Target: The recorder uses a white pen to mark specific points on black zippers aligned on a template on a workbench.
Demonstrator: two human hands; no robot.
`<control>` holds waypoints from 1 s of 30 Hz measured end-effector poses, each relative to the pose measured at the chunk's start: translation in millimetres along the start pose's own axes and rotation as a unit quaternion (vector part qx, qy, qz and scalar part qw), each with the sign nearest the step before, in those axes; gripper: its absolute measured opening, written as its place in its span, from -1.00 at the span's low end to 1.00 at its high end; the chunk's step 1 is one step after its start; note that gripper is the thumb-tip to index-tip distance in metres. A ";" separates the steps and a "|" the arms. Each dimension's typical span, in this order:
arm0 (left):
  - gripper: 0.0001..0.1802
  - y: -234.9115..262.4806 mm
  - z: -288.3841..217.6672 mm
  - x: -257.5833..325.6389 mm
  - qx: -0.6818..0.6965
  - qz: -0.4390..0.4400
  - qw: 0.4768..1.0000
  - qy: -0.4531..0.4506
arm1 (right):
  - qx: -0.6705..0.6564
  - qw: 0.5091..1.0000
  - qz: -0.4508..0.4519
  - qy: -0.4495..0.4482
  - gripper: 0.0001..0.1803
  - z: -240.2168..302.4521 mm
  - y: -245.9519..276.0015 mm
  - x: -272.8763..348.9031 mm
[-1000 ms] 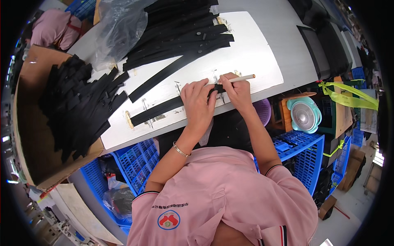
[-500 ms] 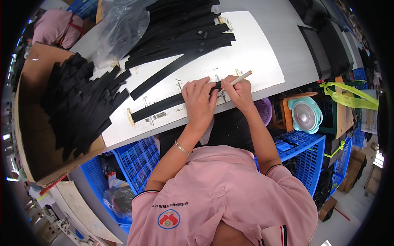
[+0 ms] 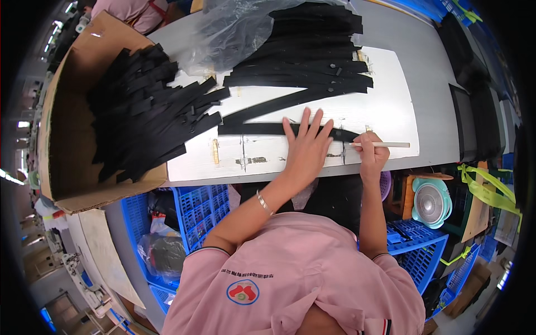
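My left hand (image 3: 307, 149) lies with spread fingers over a long black fabric strip (image 3: 258, 129) on a white board (image 3: 393, 106). In my right hand (image 3: 373, 157) is a slim pale pen (image 3: 395, 144), its shaft sticking out to the right. The fingers of that hand are at the strip's right end; whether they also pinch it I cannot tell. Dark marks and bits of yellowish tape (image 3: 215, 151) show on the board near the strip. Beyond it, many similar black strips (image 3: 304, 56) lie in a layered pile, one slanting out toward the left.
A cardboard box (image 3: 70, 120) stands at the left, heaped with black strips (image 3: 134, 106). Clear plastic film (image 3: 226, 36) lies at the back. Below the table's near edge are blue crates (image 3: 209, 209) and a teal round fan (image 3: 431, 202). Black padded items (image 3: 483, 106) sit at the right.
The view has shifted. The black strip has moved away from the near edge, off the tape mark. My left fingers have spread, and the pen now lies flatter in my right hand.
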State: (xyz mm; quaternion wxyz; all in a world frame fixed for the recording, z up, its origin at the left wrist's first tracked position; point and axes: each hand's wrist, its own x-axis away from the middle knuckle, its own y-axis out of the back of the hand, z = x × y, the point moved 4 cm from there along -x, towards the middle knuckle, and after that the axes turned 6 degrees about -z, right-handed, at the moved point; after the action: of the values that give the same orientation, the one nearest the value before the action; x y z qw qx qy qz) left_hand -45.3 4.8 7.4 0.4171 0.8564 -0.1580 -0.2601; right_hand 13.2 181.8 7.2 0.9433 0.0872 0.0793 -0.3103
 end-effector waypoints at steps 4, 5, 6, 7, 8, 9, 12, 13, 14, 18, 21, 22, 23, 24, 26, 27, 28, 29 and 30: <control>-0.58 -11.8 23.8 -55.6 -0.036 -0.052 0.997 -0.053 | 0.001 1.000 -0.009 -0.001 -0.70 3.1 -5.1 -0.5; -0.59 -11.6 25.9 -65.9 -0.032 -0.062 0.996 -0.060 | 0.001 1.000 -0.009 -0.002 -0.70 2.1 -5.4 -0.3; -0.59 -9.8 28.6 -68.4 -0.032 -0.061 0.996 -0.060 | 0.000 1.000 -0.014 -0.011 -0.70 0.1 -5.5 0.2; -0.58 -9.5 31.9 -71.5 0.000 -0.042 0.998 -0.042 | 0.000 1.000 -0.020 -0.019 -0.69 -1.6 -4.5 -0.8; -0.56 -7.3 35.0 -72.8 0.032 -0.023 0.999 -0.024 | 0.000 1.000 -0.020 -0.018 -0.69 -2.4 -4.4 -1.2; -0.60 -0.7 40.6 -70.8 0.085 -0.067 0.994 -0.018 | 0.004 1.000 -0.017 -0.024 -0.70 -3.6 -4.7 -1.0; -0.63 37.9 77.6 -54.2 0.110 -0.096 0.989 0.008 | 0.006 0.999 -0.005 -0.039 -0.74 -5.2 -2.3 -1.5; -0.65 56.8 97.3 -48.4 0.076 -0.146 0.986 0.011 | 0.001 0.999 0.007 -0.048 -0.76 -4.8 -4.3 -1.5; -0.66 77.9 119.1 -43.3 0.040 -0.197 0.980 0.013 | 0.000 0.999 0.007 -0.046 -0.76 -3.7 -6.1 -1.8; -0.49 145.2 207.5 -25.9 -0.289 -0.248 0.920 0.091 | -0.007 0.999 0.042 0.020 -0.74 8.4 -22.1 -3.0; -0.37 160.4 259.6 11.6 -0.287 -0.193 0.925 0.156 | 0.108 0.982 0.055 0.142 -0.67 17.7 -33.6 -10.3; -0.37 158.7 252.6 16.1 -0.283 -0.190 0.928 0.152 | 0.219 0.946 0.061 0.232 -0.63 20.0 -34.2 -9.8; -0.39 156.8 241.3 20.4 -0.260 -0.176 0.937 0.155 | 0.225 0.946 0.056 0.228 -0.63 19.5 -32.8 -8.9; -0.40 155.0 229.9 25.8 -0.238 -0.162 0.945 0.158 | 0.282 0.929 0.058 0.233 -0.59 19.4 -34.1 -6.7; -0.45 162.2 215.0 45.9 -0.241 -0.172 0.944 0.146 | 0.382 0.887 0.068 0.250 -0.50 23.2 -41.9 -5.0; -0.46 163.9 209.9 55.3 -0.220 -0.164 0.950 0.148 | 0.394 0.880 0.076 0.254 -0.47 19.6 -42.8 -5.1; -0.48 167.3 208.0 64.6 -0.202 -0.157 0.955 0.152 | 0.393 0.880 0.076 0.254 -0.47 19.5 -44.3 -5.3; -0.53 170.3 209.0 71.1 -0.161 -0.176 0.960 0.146 | 0.401 0.877 0.074 0.255 -0.47 19.0 -44.8 -5.5; -0.53 172.2 211.6 71.7 -0.160 -0.175 0.961 0.145 | 0.410 0.873 0.072 0.254 -0.48 18.0 -43.9 -5.8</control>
State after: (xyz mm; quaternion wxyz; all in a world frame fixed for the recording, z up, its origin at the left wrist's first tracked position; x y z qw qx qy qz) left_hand -118.3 -267.7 12.7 0.5150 0.8213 0.1001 -0.2242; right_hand -16.1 146.5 20.9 0.7896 0.5478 0.1755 -0.2135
